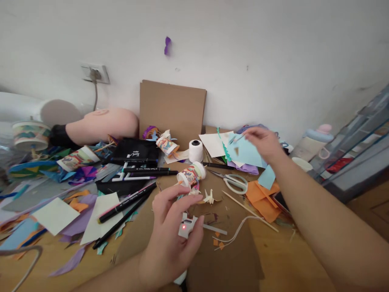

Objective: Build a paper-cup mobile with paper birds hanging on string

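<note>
The fingers (257, 136) of my right hand (268, 147) pinch the blue paper sheet (246, 155) by its top edge, right of centre, flat face toward me. My left hand (168, 243), lower centre, closes round a small white gadget (186, 228), down-left of the sheet. Scissors (236, 183) lie just beneath it; bare cardboard (231, 259) lies open between.

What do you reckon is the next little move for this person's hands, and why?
Probably the right hand should pinch the light blue paper and lift it off the pile. Its fingers rest on the sheet's top edge, though blur hides whether the grip is closed; the left hand is busy holding a small white gadget with a red light.
</note>
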Demonstrator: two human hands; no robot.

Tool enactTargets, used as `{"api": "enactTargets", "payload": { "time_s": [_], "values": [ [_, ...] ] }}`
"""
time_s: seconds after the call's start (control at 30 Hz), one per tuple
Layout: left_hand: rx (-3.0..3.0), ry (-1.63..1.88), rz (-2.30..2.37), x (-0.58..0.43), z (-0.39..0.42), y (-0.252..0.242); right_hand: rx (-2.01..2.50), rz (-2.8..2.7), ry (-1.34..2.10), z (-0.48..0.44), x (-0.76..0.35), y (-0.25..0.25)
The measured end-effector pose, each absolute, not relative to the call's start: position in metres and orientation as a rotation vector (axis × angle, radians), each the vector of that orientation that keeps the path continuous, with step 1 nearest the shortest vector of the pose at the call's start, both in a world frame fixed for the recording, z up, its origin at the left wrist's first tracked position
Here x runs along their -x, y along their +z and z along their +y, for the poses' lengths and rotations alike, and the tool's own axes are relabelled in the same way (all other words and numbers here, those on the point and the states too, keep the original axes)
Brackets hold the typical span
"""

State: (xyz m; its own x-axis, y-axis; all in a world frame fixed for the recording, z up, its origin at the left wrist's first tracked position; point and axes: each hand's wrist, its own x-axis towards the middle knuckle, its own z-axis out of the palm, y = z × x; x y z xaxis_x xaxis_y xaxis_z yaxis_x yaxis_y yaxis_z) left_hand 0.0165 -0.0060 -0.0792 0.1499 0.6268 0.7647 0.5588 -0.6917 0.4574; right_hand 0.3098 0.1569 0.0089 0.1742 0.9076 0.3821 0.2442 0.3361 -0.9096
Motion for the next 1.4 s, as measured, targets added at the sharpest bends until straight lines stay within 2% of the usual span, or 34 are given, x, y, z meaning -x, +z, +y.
{"api": "enactTargets", "payload": {
  "time_s": [0.17, 0.3, 0.8, 1.17, 1.4],
  "values": [
    [-2.296, 1.671, 1.278, -0.016, -0.004, -0.07, 1.191, -1.768, 0.909, 0.152, -0.273, -0.05],
    [-2.272, 1.639, 1.288, -0.018, -0.004, -0.068, 1.152, -1.965, 0.943, 0.15, -0.267, -0.067],
    [-2.265, 1.618, 1.27, -0.018, -0.002, -0.072, 1.075, -2.322, 0.665, 0.165, -0.273, -0.084],
    [-2.18, 1.692, 1.269, -0.017, 0.003, -0.075, 1.285, -2.222, 0.393, 0.128, -0.26, -0.054],
    [-2.08, 1.804, 1.226, -0.015, 0.004, -0.073, 1.548, -2.122, 0.597, 0.079, -0.227, -0.076]
  ]
}}
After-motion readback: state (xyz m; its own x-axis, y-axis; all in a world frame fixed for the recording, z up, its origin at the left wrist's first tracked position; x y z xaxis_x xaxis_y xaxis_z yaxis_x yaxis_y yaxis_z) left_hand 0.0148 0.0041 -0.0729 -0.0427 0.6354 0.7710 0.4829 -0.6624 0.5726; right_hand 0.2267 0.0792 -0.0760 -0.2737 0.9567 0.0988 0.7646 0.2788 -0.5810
